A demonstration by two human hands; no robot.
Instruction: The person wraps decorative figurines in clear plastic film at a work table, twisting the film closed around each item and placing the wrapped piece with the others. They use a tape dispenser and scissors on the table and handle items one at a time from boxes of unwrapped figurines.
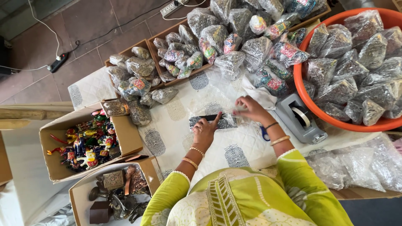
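A flat dark packet in clear plastic wrap (211, 121) lies on the white printed cloth (176, 134) in front of me. My left hand (205, 130) presses down on the packet's middle, fingers pointing across it. My right hand (250, 109) pinches the plastic at the packet's right end. Both wrists wear gold bangles. Just right of my right hand stands a grey tape dispenser (299, 119). Blue-handled scissors (264, 133) lie partly hidden under my right wrist.
An orange tub (298, 79) of wrapped packets sits at the right. Wooden trays (144, 44) hold more wrapped packets beyond. At the left, one cardboard box (86, 144) holds colourful figurines and another (113, 196) holds metal pieces. Empty plastic bags (360, 163) lie at the right.
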